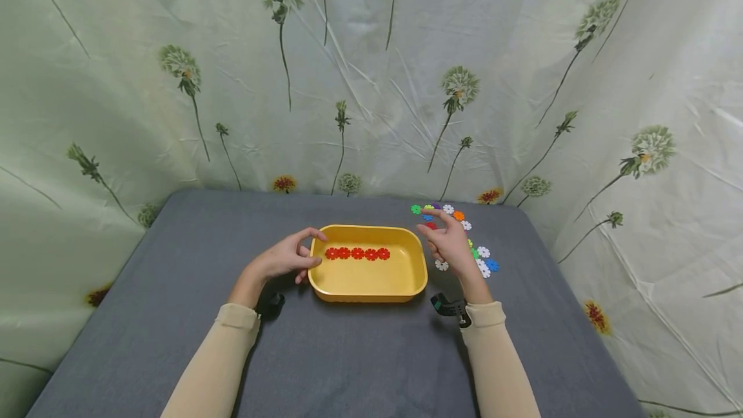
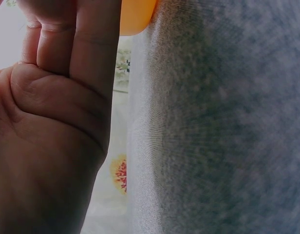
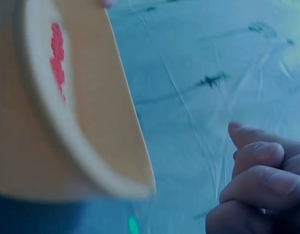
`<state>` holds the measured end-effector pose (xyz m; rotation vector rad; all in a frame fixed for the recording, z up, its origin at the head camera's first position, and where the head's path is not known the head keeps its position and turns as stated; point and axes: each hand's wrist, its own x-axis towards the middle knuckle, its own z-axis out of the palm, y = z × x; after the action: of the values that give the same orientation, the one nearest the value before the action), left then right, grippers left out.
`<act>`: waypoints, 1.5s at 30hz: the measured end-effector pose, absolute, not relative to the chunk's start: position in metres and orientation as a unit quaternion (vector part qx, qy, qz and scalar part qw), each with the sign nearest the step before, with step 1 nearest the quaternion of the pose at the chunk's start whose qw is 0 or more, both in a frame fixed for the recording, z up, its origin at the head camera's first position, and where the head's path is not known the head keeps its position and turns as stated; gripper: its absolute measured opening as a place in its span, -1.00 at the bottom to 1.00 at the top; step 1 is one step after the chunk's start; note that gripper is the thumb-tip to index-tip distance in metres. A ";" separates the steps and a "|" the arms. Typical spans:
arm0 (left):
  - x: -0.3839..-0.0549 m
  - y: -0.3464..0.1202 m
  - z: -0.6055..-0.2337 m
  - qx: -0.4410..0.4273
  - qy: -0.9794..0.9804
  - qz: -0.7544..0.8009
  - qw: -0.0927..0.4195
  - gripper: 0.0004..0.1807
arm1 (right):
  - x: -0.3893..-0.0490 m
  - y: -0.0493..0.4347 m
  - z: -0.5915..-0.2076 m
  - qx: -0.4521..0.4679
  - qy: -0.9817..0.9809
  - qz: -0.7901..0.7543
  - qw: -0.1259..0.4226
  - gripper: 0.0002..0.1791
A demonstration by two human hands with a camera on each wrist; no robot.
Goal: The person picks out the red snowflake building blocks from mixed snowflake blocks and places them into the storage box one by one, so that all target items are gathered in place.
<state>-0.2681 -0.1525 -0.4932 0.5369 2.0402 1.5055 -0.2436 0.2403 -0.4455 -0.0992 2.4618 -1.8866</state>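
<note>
A yellow plastic tray (image 1: 366, 292) stands on the grey cloth. Inside it lies a straight row of several red flower-shaped discs (image 1: 357, 254), edge to edge. My left hand (image 1: 284, 255) holds the tray's left end, with thumb and index finger at the rim and the other fingers lower outside. In the left wrist view, part of the orange-yellow tray wall (image 2: 135, 17) shows beyond the fingers. My right hand (image 1: 451, 242) is just past the tray's right end, thumb and index finger apart, the other fingers loosely bent. No disc shows in its fingers (image 3: 259, 151) in the right wrist view.
Loose flower-shaped discs in several colours lie right of the tray, among them a green disc (image 1: 416, 209), an orange disc (image 1: 458, 216) and a blue disc (image 1: 492, 266). A flower-print curtain (image 1: 371, 82) hangs behind the grey-covered table (image 1: 348, 366).
</note>
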 end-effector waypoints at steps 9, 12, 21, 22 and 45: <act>-0.268 -0.153 -0.494 0.200 0.758 0.559 0.271 -0.41 | -0.244 0.282 -0.463 0.028 0.750 -0.660 0.006 -0.42; -0.268 -0.152 -0.494 0.200 0.758 0.560 0.269 -0.41 | -0.246 0.291 -0.469 0.038 0.748 -0.663 0.008 -0.40; -0.269 -0.152 -0.497 0.206 0.758 0.557 0.269 -0.43 | -0.249 0.308 -0.493 0.087 0.779 -0.619 0.043 -0.37; -0.269 -0.153 -0.497 0.206 0.758 0.557 0.269 -0.44 | -0.249 0.309 -0.496 0.092 0.781 -0.616 0.046 -0.39; -0.268 -0.152 -0.494 0.212 0.753 0.562 0.269 -0.44 | -0.249 0.306 -0.511 0.127 0.850 -0.502 0.094 -0.47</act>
<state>-0.2676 -0.1524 -0.4942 0.5714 2.0301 1.5145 -0.2495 0.3055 -0.5112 0.3767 2.5230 -1.4884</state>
